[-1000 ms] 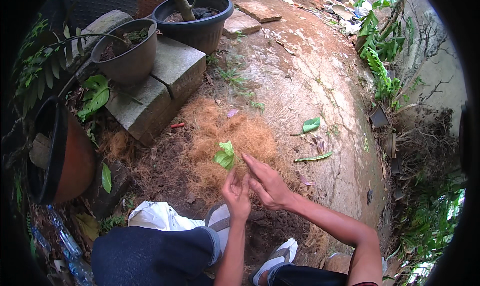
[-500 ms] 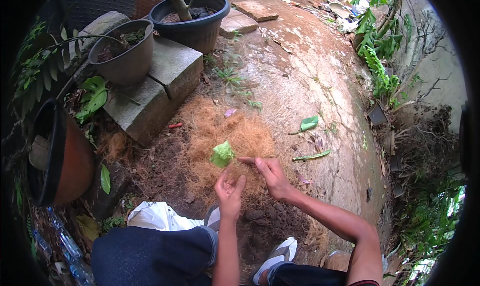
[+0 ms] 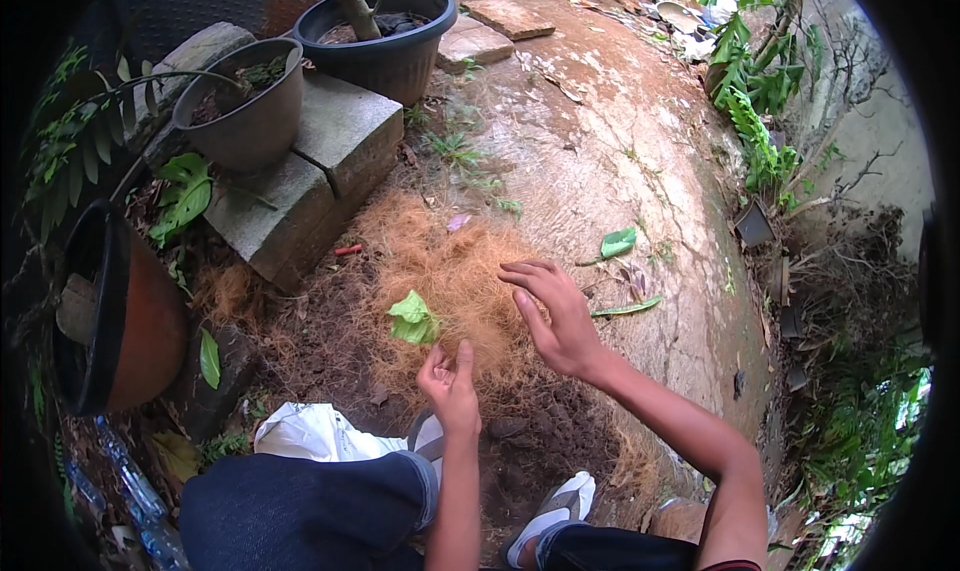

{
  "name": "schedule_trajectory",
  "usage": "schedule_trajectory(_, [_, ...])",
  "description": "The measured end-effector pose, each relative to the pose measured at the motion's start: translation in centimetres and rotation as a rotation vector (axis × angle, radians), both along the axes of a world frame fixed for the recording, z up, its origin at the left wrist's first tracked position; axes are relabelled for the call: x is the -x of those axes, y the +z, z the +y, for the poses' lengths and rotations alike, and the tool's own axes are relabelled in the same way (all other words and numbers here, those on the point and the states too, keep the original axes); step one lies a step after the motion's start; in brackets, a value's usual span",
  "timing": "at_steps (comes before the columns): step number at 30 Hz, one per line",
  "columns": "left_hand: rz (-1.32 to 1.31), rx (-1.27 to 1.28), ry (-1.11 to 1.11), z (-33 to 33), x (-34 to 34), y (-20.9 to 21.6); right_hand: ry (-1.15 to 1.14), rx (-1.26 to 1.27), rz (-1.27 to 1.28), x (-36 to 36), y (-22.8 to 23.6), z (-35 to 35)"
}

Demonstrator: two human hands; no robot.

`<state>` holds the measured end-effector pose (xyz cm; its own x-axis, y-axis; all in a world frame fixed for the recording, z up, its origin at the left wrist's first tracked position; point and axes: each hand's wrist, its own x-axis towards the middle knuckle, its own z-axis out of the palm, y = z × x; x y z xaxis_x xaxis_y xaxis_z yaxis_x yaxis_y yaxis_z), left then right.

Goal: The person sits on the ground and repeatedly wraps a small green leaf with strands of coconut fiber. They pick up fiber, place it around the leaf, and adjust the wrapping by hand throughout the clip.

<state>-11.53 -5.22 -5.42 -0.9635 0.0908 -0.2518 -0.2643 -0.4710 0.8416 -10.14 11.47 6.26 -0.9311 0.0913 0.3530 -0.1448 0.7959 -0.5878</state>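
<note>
"Where is the leafy green sprig (image 3: 412, 319)?"

"Over the near left part of the brown fibre pile (image 3: 465, 271). The left hand (image 3: 450, 389) has it, fingers pinching its lower end."

"And the right hand (image 3: 560, 323)?"

"Above the pile's right side, apart from the sprig, fingers stretched out and thumb standing away from them."

"What lies around the pile?"

"A short red object (image 3: 348, 250) by its left edge, a green leaf (image 3: 618, 243) and a long green strip (image 3: 628, 308) to its right, and a white bag (image 3: 310, 431) to its near left."
</note>
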Motion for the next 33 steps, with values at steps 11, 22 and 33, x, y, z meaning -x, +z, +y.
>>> schedule_trajectory(11, [-0.082, -0.22, 0.088, 1.1, -1.0, 1.7, 0.31, -0.328, -0.114, -4.7, -2.1, -5.8])
schedule_trajectory(22, [-0.181, -0.337, 0.056, 1.1, -1.2, 4.0, 0.231, -0.055, -0.033, -4.0, -3.5, -6.0])
schedule_trajectory(33, [-0.142, -0.372, 0.026, 0.7, -0.9, 4.4, -0.026, 0.387, -0.073, -3.4, -3.0, -6.9])
